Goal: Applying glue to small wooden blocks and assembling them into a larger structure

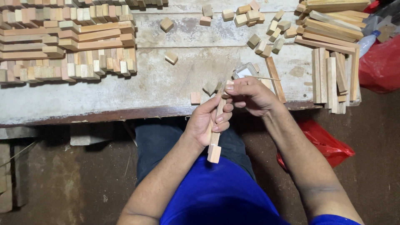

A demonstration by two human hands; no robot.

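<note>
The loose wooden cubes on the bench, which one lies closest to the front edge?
The small cube just left of the left hand, alone by the bench's front edge; the other loose cubes lie farther back.

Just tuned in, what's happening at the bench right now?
A seated person holds a wooden stick with a small block at its lower end in the left hand. The right hand pinches the stick's top end and also holds a thin sliver. Just beyond sits a small clear container on the worn workbench. Stacked sticks lie at one side, longer slats at the other, and loose blocks between them.
</note>
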